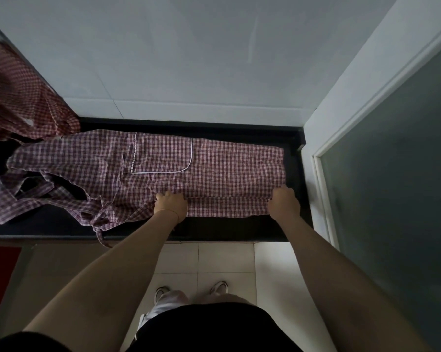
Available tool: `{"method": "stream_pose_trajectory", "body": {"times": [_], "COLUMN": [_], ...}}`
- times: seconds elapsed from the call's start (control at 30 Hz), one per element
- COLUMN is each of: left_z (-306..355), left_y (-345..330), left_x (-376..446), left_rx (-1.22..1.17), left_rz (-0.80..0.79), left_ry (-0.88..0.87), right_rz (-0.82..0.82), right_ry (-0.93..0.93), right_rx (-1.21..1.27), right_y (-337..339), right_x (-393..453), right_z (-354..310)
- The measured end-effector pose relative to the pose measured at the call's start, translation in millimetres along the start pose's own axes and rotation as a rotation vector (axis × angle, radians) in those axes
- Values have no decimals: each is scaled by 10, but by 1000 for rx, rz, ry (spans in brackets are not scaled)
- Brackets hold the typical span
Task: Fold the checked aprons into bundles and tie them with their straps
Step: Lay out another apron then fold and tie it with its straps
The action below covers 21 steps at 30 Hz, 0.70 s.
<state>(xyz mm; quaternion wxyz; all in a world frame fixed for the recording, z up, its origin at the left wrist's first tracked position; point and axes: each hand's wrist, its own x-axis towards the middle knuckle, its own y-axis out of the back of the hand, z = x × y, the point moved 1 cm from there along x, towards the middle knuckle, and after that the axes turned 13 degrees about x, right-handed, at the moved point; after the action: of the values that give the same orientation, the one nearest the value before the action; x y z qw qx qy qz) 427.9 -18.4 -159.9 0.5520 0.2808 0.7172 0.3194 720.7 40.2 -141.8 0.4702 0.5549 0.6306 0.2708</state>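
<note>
Both hands, left (pixel 171 203) and right (pixel 283 200), pinch the near edge of the apron (pixel 214 168) spread across the worktop (pixel 214 229).

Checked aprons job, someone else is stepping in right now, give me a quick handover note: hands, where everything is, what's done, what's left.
Left hand: grips the near folded edge of the spread apron, about midway along it.
Right hand: grips the same edge at the apron's right end.
The apron lies lengthwise on the black counter, near side folded over once; its straps trail loose at the left end, and one hangs over the front edge.
More checked aprons sit in a heap at far left, unfolded.
Done: first lengthwise fold started.
Left: finish folding, bundle, tie with the straps, then the heap.
</note>
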Motion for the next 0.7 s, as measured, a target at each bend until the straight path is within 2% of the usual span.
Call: {"method": "stream_pose_trajectory", "body": {"times": [0.1,0.17,0.23,0.33,0.43,0.57,0.7], "left_z": [31,96,237,582,934,1271,1424], "left_y": [73,191,310,551,725,895,1094], "left_x": [-59,-141,-179,-230,-265,-273,-356], "left_rx": [-4,-41,-39,-161,-542,-733,-829], "left_rz": [1,20,91,144,-8,-61,30], "left_ry": [29,56,10,-126,-247,-387,-443], "right_rz": [25,28,36,56,105,103,31], "right_ry": [-87,-225,-277,-262,-251,-154,-22], "right_rx": [-16,68,218,536,714,799,810], "right_y": [-3,2,-2,66,216,407,553], "right_x": [-34,-43,-44,-101,-217,-305,-331], "right_z": [15,40,82,144,147,53,-70]}}
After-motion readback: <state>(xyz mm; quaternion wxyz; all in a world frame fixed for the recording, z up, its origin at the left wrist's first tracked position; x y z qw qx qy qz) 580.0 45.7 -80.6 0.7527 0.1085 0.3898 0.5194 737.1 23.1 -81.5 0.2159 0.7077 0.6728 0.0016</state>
